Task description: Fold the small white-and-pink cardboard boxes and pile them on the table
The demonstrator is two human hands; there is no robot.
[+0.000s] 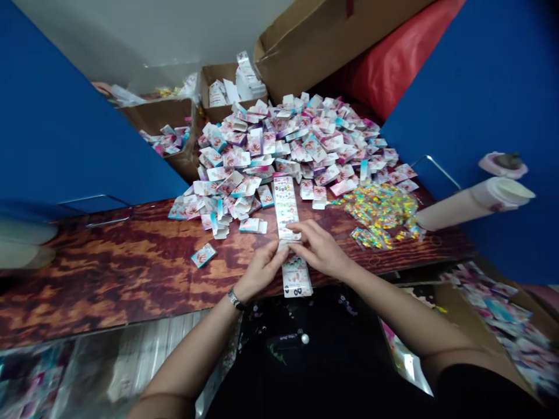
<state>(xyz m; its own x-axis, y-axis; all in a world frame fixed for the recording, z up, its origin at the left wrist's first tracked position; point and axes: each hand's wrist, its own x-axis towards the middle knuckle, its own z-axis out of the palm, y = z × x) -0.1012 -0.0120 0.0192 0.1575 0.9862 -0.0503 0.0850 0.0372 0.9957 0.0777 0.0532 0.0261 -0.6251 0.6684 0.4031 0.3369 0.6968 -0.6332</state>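
A long printed leaflet (pixel 286 201) lies on the table straight in front of me, its near half bent or overlapped under my fingers. My left hand (pixel 261 270), with a watch at the wrist, pinches its left edge near the middle. From the other side my right hand (pixel 324 250) grips it with the thumb, the index finger stretched over the paper. Below both hands a similar printed sheet (pixel 297 279) reaches the table's front edge; whether it is separate I cannot tell. Beyond the leaflet rises a pile of small printed boxes (pixel 288 137).
Small bags of coloured beads (pixel 379 209) are heaped at the right. One small box (pixel 203 255) lies apart at the left. Cardboard cartons (pixel 168 113) stand behind. Blue cabinet doors (pixel 493 116) flank the wooden table (pixel 109 273); a white tube (pixel 471 203) juts in at the right.
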